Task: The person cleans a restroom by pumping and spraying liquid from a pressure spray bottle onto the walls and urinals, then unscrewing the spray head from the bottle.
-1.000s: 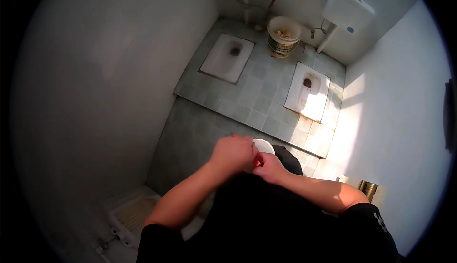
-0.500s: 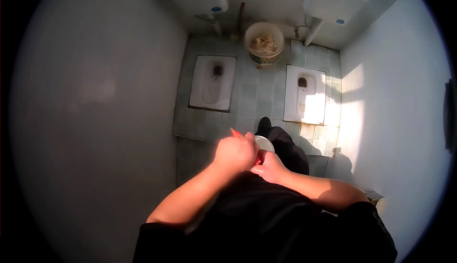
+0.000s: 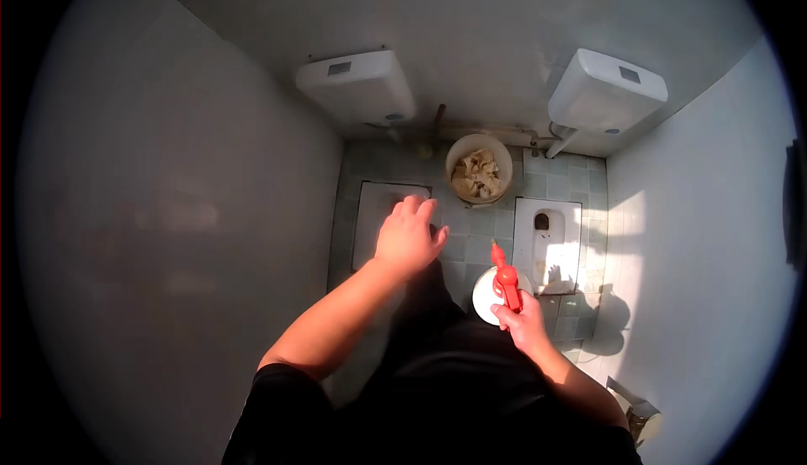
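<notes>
My right hand (image 3: 526,324) is wrapped round the red handle of a pump sprayer (image 3: 506,277), held in front of my body. Its red head ends in a small brass-coloured nozzle pointing away from me, and the round white body shows below it. Apart from the sprayer, my left hand (image 3: 408,236) is raised with its fingers spread and slightly bent, holding nothing visible. Beneath that hand lies the left squat toilet (image 3: 370,217), partly covered by the hand and forearm. The right squat toilet (image 3: 523,234) lies beyond the sprayer, partly in sunlight.
A bucket (image 3: 451,162) with crumpled paper stands at the back wall between the toilets. White cisterns hang at left (image 3: 357,82) and right (image 3: 607,91), with pipes below. Side walls (image 3: 193,213) close in both sides. A container (image 3: 643,423) stands at lower right.
My left hand has come off the sprayer and moved away, fingers spreading. My right hand has shifted right with the sprayer. The camera view has tilted up.
</notes>
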Tool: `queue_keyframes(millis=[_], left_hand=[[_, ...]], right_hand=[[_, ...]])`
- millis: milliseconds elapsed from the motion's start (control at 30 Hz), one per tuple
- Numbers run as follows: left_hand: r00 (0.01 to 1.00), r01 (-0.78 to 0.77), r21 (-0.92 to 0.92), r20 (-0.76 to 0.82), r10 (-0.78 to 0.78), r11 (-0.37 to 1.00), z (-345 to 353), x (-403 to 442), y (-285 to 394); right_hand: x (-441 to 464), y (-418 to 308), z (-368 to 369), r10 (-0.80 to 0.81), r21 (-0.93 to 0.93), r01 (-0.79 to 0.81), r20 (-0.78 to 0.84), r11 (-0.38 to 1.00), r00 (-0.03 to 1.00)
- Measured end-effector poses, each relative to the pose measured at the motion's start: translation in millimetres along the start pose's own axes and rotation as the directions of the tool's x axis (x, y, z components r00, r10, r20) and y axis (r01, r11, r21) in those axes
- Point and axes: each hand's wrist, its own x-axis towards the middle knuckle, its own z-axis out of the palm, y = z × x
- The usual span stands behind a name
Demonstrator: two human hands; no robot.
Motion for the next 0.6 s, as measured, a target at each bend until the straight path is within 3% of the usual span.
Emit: queue_keyframes(millis=[100, 233, 267, 333, 367, 433, 533, 600], left_hand=[[0.996, 0.08, 0.116, -0.045, -0.075, 0.99, 14.4, 103.0, -110.8], [0.948, 0.316, 0.174, -0.103, -0.302, 0.932, 13.3, 255.2, -257.0], [0.951, 0.306, 0.166, -0.102, -0.292, 0.937, 8.1, 277.3, -278.8], [0.935, 0.305, 0.389, -0.296, -0.196, 0.869, 7.1, 312.4, -312.4], [0.94, 0.29, 0.383, -0.286, -0.185, 0.877, 3.7, 326.9, -324.8], [0.98, 0.192, 0.356, -0.026, -0.196, 0.915, -5.1, 351.8, -335.8], [0.965, 0.171, 0.439, 0.108, -0.241, 0.882, -16.1, 363.6, -333.1], [0.972, 0.156, 0.427, 0.092, -0.215, 0.89, -17.1, 362.4, -336.6]], right_hand=[[37.2, -13.5, -0.6, -0.022, 0.114, 0.043, -0.181, 0.993, 0.983], [68.8, -41.1, 18.8, -0.046, 0.238, 0.152, -0.397, 0.959, 0.917], [73.4, -47.8, 22.4, -0.052, 0.234, 0.159, -0.408, 0.959, 0.911], [79.7, -57.6, 29.7, 0.045, 0.288, 0.114, -0.492, 0.951, 0.869], [83.3, -69.1, 33.7, 0.104, 0.321, 0.08, -0.519, 0.944, 0.848], [91.0, -72.0, 39.7, 0.096, 0.361, 0.134, -0.553, 0.923, 0.828], [102.0, -90.3, 48.9, 0.134, 0.36, 0.096, -0.563, 0.928, 0.816], [107.8, -97.5, 52.9, 0.159, 0.39, 0.094, -0.567, 0.916, 0.808]])
